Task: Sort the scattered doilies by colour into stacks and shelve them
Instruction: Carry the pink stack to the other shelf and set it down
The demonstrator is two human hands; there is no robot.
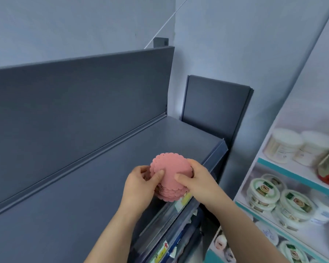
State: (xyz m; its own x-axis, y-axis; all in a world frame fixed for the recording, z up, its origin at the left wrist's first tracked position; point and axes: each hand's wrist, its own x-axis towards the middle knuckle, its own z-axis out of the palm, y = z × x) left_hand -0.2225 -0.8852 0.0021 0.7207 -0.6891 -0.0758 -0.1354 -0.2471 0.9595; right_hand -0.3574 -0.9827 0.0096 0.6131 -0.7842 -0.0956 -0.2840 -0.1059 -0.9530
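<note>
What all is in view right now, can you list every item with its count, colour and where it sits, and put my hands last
doilies: one stack, pink, scalloped edges, held above the front edge of the shelf
shelf: one, dark grey, running from lower left to centre, bare top
back panel: one, dark grey, upright behind the shelf
end panel: one, dark grey, upright at the far end of the shelf
price tags: a few, yellow and white, on the shelf's front rail
tubs: two, white, upper right shelving
round lidded containers: several, white and green, right shelving below the tubs
left hand: one, grip on the left side of the doilies
right hand: one, grip on the right side of the doilies
</note>
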